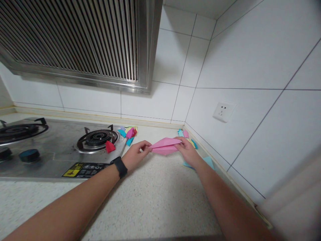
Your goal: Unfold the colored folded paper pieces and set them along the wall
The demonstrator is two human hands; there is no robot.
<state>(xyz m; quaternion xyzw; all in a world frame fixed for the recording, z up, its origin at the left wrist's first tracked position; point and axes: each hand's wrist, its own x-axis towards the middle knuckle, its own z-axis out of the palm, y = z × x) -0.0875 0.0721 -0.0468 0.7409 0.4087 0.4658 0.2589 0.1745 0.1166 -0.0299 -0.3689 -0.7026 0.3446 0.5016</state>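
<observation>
A folded pink paper is held just above the speckled countertop, long and pointed at both ends. My left hand pinches its left tip; a black band sits on that wrist. My right hand grips the paper's right end with fingers closed round it. Both forearms reach in from the bottom of the view.
A steel gas hob lies to the left, with a red folded paper by its burner. Several coloured folded papers sit behind the hob, more coloured papers in the corner. White tiled walls, a wall socket and an extractor hood surround the counter.
</observation>
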